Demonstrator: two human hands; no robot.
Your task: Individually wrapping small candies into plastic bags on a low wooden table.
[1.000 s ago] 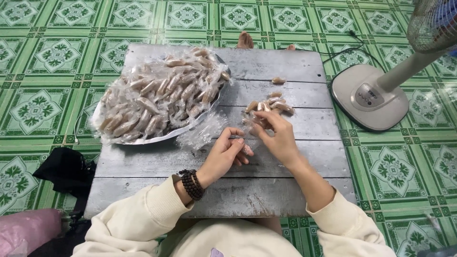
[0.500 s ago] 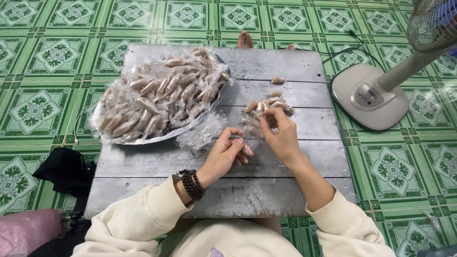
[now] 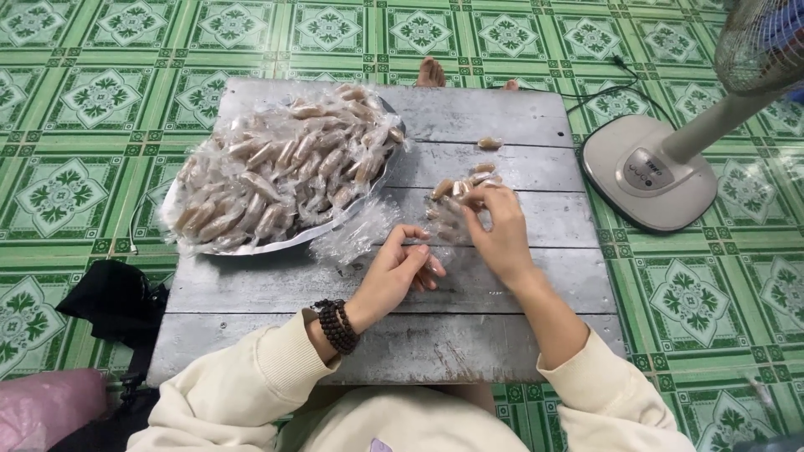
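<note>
On a low grey wooden table (image 3: 502,109), my left hand (image 3: 398,269) and my right hand (image 3: 500,230) pinch the two ends of a clear plastic wrapper (image 3: 442,228) held between them; what is inside it I cannot make out. Just beyond my right fingers lies a small cluster of brown unwrapped sweets (image 3: 469,181), with one more sweet (image 3: 489,143) farther back. A loose pile of clear wrappers (image 3: 352,236) lies left of my hands. A round metal tray (image 3: 251,248) at the table's left is heaped with wrapped brown sweets (image 3: 285,167).
A white fan base (image 3: 649,172) stands on the green tiled floor to the right, its cable (image 3: 615,79) running behind the table. A black bag (image 3: 113,301) and a pink cloth (image 3: 42,406) lie at the lower left. Toes (image 3: 431,71) show beyond the far edge.
My right hand has drawn slightly nearer and my left hand has eased back, fingers working the wrapper. The tray and sweets have not moved.
</note>
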